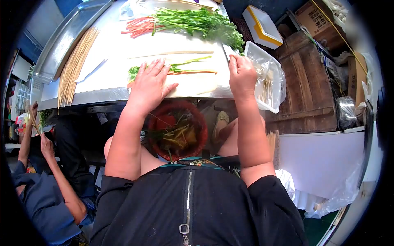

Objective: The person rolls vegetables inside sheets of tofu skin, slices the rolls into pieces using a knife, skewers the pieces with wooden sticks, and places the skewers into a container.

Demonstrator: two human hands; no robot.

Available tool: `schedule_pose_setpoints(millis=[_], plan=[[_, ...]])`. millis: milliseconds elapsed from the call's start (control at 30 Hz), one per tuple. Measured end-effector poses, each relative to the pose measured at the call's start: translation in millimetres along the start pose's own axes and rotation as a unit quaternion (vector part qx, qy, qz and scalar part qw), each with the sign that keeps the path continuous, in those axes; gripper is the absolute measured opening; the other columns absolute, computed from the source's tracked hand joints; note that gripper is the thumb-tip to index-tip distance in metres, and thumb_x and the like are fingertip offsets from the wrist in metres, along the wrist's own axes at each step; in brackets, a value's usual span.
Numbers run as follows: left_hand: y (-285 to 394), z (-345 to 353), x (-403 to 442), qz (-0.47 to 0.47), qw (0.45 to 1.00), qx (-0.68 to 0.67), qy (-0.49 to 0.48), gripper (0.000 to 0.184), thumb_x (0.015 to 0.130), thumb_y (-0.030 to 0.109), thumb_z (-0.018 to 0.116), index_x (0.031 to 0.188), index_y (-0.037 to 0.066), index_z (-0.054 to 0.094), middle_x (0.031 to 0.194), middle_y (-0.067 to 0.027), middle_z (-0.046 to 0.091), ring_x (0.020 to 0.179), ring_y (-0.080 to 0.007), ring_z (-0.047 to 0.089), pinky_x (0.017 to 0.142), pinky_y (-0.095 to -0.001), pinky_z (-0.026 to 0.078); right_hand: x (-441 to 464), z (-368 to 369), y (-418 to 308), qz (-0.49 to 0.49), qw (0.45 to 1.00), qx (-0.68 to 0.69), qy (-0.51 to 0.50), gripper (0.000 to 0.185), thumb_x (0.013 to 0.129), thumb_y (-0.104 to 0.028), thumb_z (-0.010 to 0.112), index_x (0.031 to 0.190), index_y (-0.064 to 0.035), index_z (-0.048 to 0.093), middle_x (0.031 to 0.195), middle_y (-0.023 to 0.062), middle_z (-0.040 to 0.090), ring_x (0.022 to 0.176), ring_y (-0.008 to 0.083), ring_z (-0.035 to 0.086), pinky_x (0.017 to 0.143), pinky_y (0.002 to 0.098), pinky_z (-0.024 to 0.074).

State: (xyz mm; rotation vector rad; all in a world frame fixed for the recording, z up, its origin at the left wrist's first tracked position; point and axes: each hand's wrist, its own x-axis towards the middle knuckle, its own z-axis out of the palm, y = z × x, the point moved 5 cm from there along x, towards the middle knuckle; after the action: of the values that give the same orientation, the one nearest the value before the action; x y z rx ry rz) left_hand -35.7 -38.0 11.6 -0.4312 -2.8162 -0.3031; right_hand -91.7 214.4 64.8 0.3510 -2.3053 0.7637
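Greens [175,68] lie under your left hand [151,86], palm down, fingers spread; your right hand [243,74] curls closed, contents unclear. White tabletop [113,78] beneath; plastic tub [276,107] just right of that fist.

no word, number or brand can be read for certain. dark printed characters stand in rows on the cardboard box [321,19] at the upper right, too small to make out; a narrower carton [353,82] below it bears faint marks, likewise too blurred to read.
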Motion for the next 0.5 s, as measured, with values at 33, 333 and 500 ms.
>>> schedule_pose_setpoints(millis=[33, 333, 500], plan=[[0.4, 0.1, -0.3, 0.000, 1.000, -0.001, 0.005, 0.062, 0.097, 0.049, 0.050, 0.138, 0.003, 0.053, 0.151, -0.0161, 0.042, 0.142, -0.0289, 0.036, 0.120, -0.0478, 0.017, 4.5, -1.8, -7.4, 0.000, 1.000, 0.000, 0.000, 0.014, 0.090, -0.015, 0.061, 0.091, -0.0044, 0.070, 0.088, 0.0138, 0.067, 0.083, 0.0323, 0.064, 0.075, 0.0413, 0.0522], [1.2, -9.7, -2.8, 0.002, 0.998, -0.048, 0.044, 0.063, 0.093, 0.047, 0.057, 0.139, 0.004, 0.052, 0.147, -0.0170, 0.047, 0.139, -0.0296, 0.040, 0.119, -0.0479, 0.020, -4.7, 26.1, -50.6, -0.137, 0.970, 0.040, -0.197, 0.016, 0.082, -0.019, 0.074, 0.096, -0.0111, 0.074, 0.100, 0.0063, 0.069, 0.093, 0.0262, 0.066, 0.078, 0.0363, 0.0542], [-0.8, -13.5, -3.4, 0.007, 0.996, -0.080, 0.044, 0.064, 0.092, 0.046, 0.060, 0.139, 0.003, 0.051, 0.144, -0.0173, 0.049, 0.138, -0.0299, 0.041, 0.119, -0.0484, 0.021, -43.3, 24.5, -81.3, -0.341, 0.906, 0.062, -0.243, 0.015, 0.079, -0.019, 0.069, 0.090, -0.0100, 0.067, 0.090, 0.0038, 0.063, 0.090, 0.0243, 0.063, 0.078, 0.0347, 0.0527]])
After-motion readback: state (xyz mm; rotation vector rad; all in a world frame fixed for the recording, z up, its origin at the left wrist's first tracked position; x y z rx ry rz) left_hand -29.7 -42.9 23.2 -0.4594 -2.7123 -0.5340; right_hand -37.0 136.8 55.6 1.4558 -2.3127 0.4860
